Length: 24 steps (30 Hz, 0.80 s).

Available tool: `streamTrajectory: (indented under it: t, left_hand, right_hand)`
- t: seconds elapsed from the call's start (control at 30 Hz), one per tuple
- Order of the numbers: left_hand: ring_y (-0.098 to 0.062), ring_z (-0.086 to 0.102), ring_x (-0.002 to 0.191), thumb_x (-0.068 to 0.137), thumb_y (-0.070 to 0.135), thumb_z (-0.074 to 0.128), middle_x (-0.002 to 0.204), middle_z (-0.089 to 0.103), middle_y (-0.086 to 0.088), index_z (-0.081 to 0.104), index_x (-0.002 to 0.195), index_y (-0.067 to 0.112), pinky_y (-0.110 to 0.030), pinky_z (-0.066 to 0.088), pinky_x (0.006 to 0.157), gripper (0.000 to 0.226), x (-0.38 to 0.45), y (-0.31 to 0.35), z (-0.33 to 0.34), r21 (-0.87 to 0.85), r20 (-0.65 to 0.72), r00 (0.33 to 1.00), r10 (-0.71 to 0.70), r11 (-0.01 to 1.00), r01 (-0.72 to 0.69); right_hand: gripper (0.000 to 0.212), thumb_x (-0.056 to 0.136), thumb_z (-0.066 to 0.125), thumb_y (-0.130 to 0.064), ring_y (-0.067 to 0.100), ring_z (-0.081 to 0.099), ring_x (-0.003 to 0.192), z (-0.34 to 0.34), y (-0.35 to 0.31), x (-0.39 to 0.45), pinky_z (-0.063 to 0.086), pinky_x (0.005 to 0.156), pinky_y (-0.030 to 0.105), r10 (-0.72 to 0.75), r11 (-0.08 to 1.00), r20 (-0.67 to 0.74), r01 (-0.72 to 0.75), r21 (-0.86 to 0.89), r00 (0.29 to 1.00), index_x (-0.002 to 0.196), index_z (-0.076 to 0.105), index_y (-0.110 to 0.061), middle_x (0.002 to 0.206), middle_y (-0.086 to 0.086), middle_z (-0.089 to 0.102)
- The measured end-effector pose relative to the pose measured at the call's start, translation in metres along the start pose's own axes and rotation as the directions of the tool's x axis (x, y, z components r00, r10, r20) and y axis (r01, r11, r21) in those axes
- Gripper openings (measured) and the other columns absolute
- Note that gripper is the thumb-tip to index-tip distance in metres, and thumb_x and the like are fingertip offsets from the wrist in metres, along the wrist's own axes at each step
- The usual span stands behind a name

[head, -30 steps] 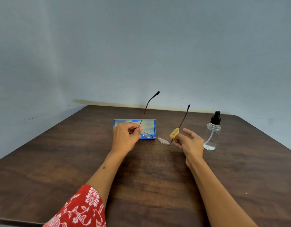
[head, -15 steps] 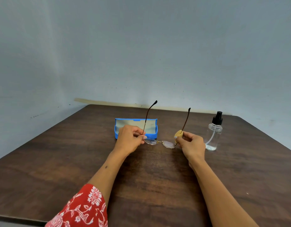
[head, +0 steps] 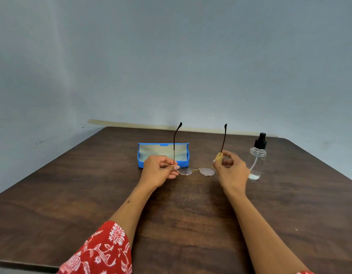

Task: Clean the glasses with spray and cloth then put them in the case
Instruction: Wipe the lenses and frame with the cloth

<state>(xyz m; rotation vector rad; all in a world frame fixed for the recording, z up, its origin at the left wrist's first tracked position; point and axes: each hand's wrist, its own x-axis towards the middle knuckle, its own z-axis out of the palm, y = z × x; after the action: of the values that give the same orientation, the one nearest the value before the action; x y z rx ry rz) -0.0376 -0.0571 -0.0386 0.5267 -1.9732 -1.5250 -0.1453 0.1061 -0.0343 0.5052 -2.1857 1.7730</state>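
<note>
Left hand [head: 160,171] pinches the glasses [head: 196,171] at their left hinge; right hand [head: 231,169] pinches the right temple through a yellow cloth [head: 219,157]. Temples point up. Open blue case [head: 163,155] just behind; spray bottle [head: 257,158] right, on the table [head: 72,194].

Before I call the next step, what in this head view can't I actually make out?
- Whether the glasses lenses are clean: too small.
- How much of the yellow cloth there is: right hand covers most.
- The case floor: its front wall and left hand hide it.
- Spray bottle liquid level: clear, unreadable.
</note>
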Motion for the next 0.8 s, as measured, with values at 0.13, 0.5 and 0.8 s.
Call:
streamTrajectory:
  t: [0.13, 0.5, 0.8]
  left_hand:
    - [-0.012, 0.071, 0.064, 0.081, 0.0, 0.068, 0.075, 0.07, -0.01, 0.068, 0.092, 0.001, -0.017, 0.056, 0.057, 0.011, -0.004, -0.001, 0.001, -0.06, 0.046, 0.998, -0.038, 0.997, 0.04]
    - [-0.014, 0.072, 0.07, 0.082, -0.002, 0.066, 0.082, 0.071, -0.012, 0.067, 0.082, 0.01, -0.018, 0.057, 0.062, 0.012, -0.007, -0.006, 0.004, 0.037, 0.009, 0.999, 0.039, 0.999, -0.039]
    - [-0.016, 0.072, 0.067, 0.076, -0.005, 0.071, 0.074, 0.071, -0.01, 0.068, 0.072, 0.012, -0.02, 0.057, 0.059, 0.017, -0.005, -0.007, 0.002, -0.01, -0.017, 1.0, 0.005, 1.0, -0.005]
  right_hand:
    - [0.032, 0.079, 0.071, -0.012, 0.008, 0.061, 0.069, 0.0, 0.002, 0.001, 0.038, 0.061, 0.009, 0.016, 1.0, -0.013, -0.016, -0.012, 1.0, 0.111, 0.066, -0.014, 0.078, -0.003, 0.066]
    - [0.04, 0.082, 0.069, -0.011, -0.005, 0.057, 0.07, 0.0, -0.007, 0.0, 0.042, 0.059, -0.002, -0.075, 0.991, -0.117, 0.088, 0.104, 0.99, 0.12, 0.059, -0.013, 0.078, -0.011, 0.061]
    - [0.034, 0.08, 0.069, -0.014, 0.013, 0.065, 0.076, 0.004, 0.002, -0.001, 0.052, 0.077, 0.024, -0.023, 0.999, -0.01, 0.022, -0.028, 1.0, 0.113, 0.063, -0.012, 0.078, -0.005, 0.066]
